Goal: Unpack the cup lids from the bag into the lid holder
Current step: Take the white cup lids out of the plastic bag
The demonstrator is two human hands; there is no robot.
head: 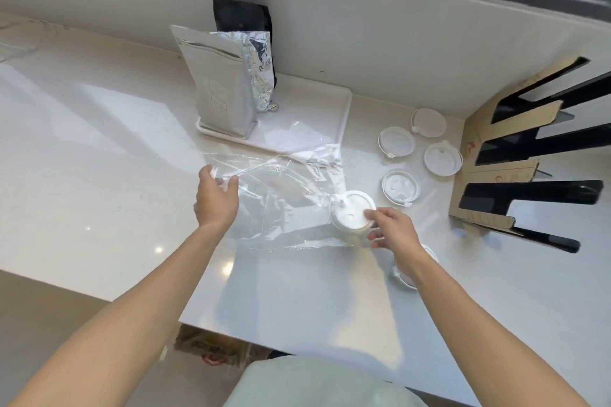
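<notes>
A clear plastic bag (pixel 284 201) lies flat on the pale counter. My left hand (pixel 216 198) pinches its closed left end. At the bag's open right end, my right hand (pixel 393 230) grips a short stack of white cup lids (pixel 350 213). Several loose white lids lie to the right, such as a lid (pixel 400 187) near the stack and a lid (pixel 429 122) near the wall. Another lid (pixel 406 277) is partly hidden under my right wrist. The lid holder (pixel 529 155), cardboard and black with long slots, stands at the far right.
A white tray (pixel 317 116) behind the bag carries a silver foil pouch (pixel 221 86) and a black pouch (pixel 241 20) against the wall. The counter's front edge runs along the lower left, with a brown paper bag (pixel 211 349) below it.
</notes>
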